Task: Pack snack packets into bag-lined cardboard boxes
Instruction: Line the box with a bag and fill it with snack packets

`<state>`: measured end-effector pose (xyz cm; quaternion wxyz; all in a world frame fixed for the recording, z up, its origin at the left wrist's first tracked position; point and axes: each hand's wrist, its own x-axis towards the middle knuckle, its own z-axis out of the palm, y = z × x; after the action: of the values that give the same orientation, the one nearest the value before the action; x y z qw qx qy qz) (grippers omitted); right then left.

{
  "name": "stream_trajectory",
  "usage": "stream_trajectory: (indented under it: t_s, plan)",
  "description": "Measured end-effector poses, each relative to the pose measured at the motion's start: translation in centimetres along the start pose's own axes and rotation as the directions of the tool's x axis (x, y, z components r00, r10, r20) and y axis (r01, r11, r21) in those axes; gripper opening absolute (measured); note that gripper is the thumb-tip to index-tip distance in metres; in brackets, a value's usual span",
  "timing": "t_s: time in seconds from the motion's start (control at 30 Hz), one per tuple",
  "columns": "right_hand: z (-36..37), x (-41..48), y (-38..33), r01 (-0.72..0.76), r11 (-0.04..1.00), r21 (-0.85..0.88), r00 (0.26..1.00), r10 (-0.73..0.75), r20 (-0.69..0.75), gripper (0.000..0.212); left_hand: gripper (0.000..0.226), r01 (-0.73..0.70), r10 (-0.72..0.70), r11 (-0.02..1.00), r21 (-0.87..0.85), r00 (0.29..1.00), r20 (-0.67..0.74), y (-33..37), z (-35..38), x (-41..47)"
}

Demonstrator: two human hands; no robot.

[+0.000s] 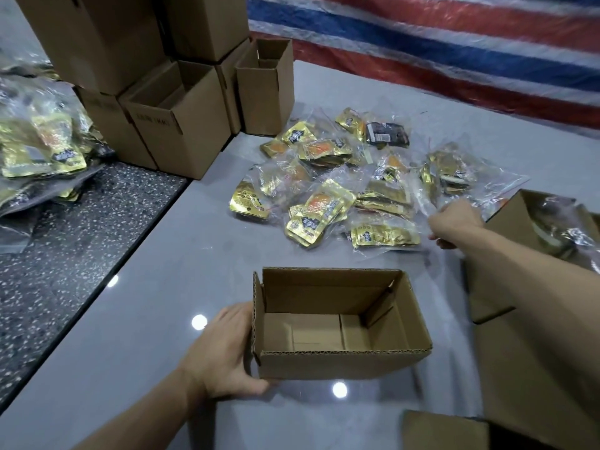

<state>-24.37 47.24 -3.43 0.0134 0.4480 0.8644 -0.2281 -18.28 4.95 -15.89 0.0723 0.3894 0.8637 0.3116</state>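
Observation:
A small open cardboard box [341,362] stands empty on the grey table in front of me, with no bag inside it. My left hand [224,352] grips its left side, thumb at the lower front corner. Behind it lies a pile of clear plastic bags [324,177] filled with gold snack packets. My right hand [454,222] reaches to the right edge of the pile. Its curled fingers pinch the clear plastic of the nearest bag of gold packets [386,235].
Stacked cardboard boxes [181,131], some open, stand at the back left. Another box [506,254] at the right holds a bag of packets. More bagged packets [39,147] are heaped at the far left. A striped tarp [454,43] hangs behind the table.

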Motion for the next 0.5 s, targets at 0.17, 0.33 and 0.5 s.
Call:
stream_trajectory:
  t_s: [0.17,0.33,0.5]
  plan:
    - [-0.7,-0.3,-1.6,-0.010,0.983,0.182,0.997,-0.005,0.080,0.021,0.056,0.012,-0.012,1.000,-0.013,1.000,-0.009,0.1,0.0,0.0]
    - [-2.3,-2.0,-2.8,-0.138,0.768,0.626,0.984,0.034,0.175,0.046,0.059,0.028,-0.028,0.998,-0.056,1.000,-0.005,0.7,-0.6,0.0]
    - [-3.1,-2.9,-2.4,0.055,0.890,0.452,0.990,-0.109,0.094,0.051,0.064,0.045,-0.048,0.993,-0.112,0.999,-0.023,1.4,-1.4,-0.1]
